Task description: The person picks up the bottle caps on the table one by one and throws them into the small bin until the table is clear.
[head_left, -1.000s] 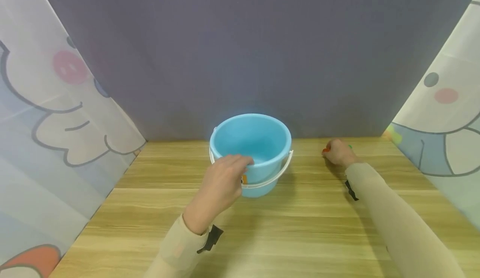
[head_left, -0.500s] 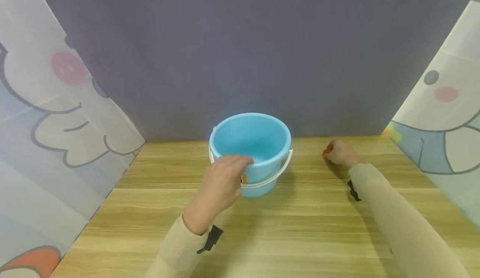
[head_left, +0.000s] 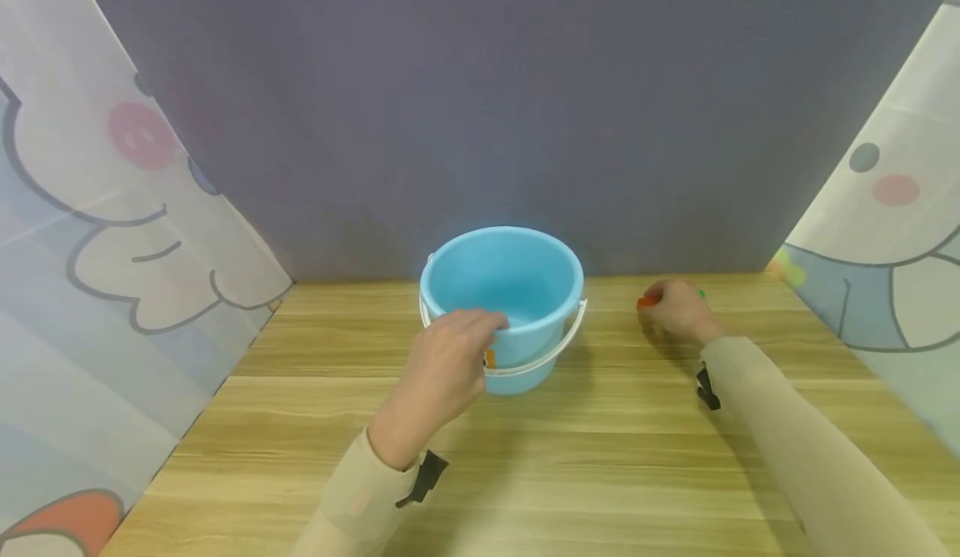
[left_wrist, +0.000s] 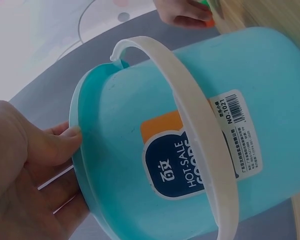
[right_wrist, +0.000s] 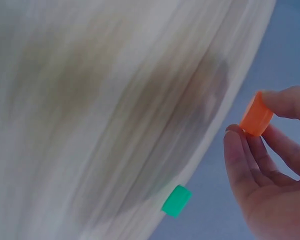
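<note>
A light blue bucket (head_left: 525,348) stands upright on the table, its white handle (left_wrist: 210,135) hanging down the front. My left hand (head_left: 446,365) grips the bucket's near rim, thumb outside and fingers over the edge into it. To the right of the bucket, my right hand (head_left: 678,308) pinches a small orange block (right_wrist: 257,115) between thumb and fingertips. In the right wrist view the orange block looks raised off the table. A small green block (right_wrist: 176,201) lies on the table close to my right hand, mostly hidden behind it in the head view.
The wooden table (head_left: 300,457) meets a grey wall (head_left: 510,98) at the back, close behind the bucket. Curtains with cartoon prints (head_left: 112,207) flank it on both sides. The visible part of the bucket's inside shows bare blue plastic.
My right hand has shifted slightly left with the orange block, and more of the block shows. The green block shows again behind the hand. My left hand stays on the bucket rim.
</note>
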### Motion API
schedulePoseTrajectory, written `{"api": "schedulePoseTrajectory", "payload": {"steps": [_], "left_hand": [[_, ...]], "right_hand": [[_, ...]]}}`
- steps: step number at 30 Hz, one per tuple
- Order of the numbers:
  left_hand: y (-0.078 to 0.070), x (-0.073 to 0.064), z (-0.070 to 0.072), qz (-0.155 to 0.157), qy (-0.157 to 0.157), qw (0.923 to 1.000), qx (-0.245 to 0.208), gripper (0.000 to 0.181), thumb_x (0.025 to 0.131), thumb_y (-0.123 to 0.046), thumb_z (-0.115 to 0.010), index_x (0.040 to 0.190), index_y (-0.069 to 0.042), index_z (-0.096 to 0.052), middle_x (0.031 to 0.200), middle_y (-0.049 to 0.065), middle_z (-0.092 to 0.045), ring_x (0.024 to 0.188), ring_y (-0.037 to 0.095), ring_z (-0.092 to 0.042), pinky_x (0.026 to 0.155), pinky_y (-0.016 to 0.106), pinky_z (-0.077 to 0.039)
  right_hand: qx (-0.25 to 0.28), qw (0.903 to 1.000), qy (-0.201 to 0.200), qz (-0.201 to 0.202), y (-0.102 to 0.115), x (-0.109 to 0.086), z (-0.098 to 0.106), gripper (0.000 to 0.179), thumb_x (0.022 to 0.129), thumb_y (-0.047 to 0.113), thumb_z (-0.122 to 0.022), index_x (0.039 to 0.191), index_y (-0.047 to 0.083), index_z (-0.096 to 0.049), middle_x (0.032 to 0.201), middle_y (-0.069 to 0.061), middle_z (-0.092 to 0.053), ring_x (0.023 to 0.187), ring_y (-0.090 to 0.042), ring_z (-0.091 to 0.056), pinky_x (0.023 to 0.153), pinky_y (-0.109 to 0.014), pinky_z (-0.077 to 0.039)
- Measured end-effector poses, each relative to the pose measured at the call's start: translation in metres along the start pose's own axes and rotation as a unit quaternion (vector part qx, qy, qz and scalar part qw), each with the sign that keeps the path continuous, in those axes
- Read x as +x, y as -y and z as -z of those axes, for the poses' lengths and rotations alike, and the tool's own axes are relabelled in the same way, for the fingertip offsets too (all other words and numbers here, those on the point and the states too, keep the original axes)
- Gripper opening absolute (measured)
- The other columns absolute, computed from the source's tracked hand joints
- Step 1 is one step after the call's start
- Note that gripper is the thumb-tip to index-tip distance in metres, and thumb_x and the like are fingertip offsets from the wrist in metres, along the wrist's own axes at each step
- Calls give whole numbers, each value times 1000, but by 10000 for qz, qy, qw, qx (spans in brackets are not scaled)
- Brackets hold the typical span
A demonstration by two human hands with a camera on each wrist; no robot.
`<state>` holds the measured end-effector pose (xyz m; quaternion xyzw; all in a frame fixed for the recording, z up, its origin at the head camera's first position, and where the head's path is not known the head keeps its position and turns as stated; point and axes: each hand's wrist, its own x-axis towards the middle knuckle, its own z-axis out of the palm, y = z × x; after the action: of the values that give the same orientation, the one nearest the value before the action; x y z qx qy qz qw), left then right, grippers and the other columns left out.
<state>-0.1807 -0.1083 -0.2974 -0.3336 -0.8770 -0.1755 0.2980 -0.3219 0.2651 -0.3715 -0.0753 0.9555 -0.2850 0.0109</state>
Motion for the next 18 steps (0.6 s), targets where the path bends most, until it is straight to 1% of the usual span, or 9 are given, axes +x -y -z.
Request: {"api": "schedulePoseTrajectory", "payload": {"steps": [4,9,12,18], "left_hand": [[0,0,0,-6,-12,10000,-9,49,66,22,-66,103,-9,-71,89,-1,-71,77,20,-64,68,32,-53],[-1,0,0,6,0,10000,-19,49,66,22,-67,104,-9,-71,90,-1,-72,79,21,-64,69,33,-53],[-1,0,1,40,25,10000,-11,49,66,22,-66,104,-9,-71,91,-1,-72,79,21,-65,70,33,-54],[-2,0,1,50,62,10000,6,50,66,22,-67,105,-9,-71,91,0,-72,80,21,-65,69,33,-54]], "right_hand": [[140,9999,39,11,7,-3,0,51,95,14,-64,133,-18,-52,126,-38,-57,107,-46,-62,88,-54,-54],[235,9997,-89,81,12,-6,-2,50,96,16,-64,133,-16,-53,128,-37,-57,110,-49,-60,92,-57,-52],[289,9993,-192,152,13,-6,-4,49,96,16,-65,132,-16,-54,126,-37,-58,110,-49,-60,93,-57,-51],[457,9985,-251,160,14,-7,-8,48,95,16,-67,130,-15,-56,122,-35,-61,107,-46,-61,92,-55,-53]]}}
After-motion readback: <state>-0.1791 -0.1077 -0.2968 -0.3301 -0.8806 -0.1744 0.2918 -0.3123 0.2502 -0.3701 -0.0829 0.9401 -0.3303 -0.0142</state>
